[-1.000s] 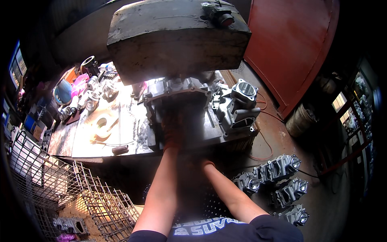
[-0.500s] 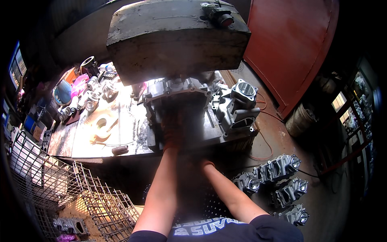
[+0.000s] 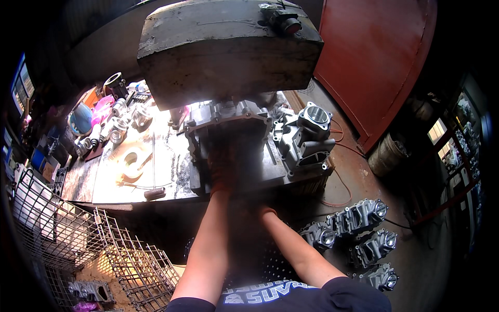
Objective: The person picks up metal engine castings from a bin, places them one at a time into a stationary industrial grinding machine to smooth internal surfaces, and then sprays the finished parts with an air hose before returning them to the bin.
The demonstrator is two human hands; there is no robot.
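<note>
A large grey metal casting (image 3: 228, 120) stands upright on the workbench, beneath a heavy block-shaped machine head (image 3: 228, 67). My left hand (image 3: 220, 177), in a reddish-orange glove, reaches into the dark hollow of this casting. Shadow hides its fingers, so what they touch is not visible. Lower and to the right, my right hand (image 3: 266, 210) is below the bench's front edge. Only its orange glove cuff shows; the rest is lost in the dark. A second metal casting (image 3: 304, 140) with a round bore on top sits just right of the first.
Several metal castings (image 3: 358, 217) stand on the floor at right. A wire mesh cage (image 3: 135, 265) is at lower left. On the bench lie a ring-shaped part (image 3: 131, 165), a dark cylindrical piece (image 3: 155, 194) and smaller parts. A red metal panel (image 3: 374, 57) and a bucket (image 3: 387, 154) are beyond.
</note>
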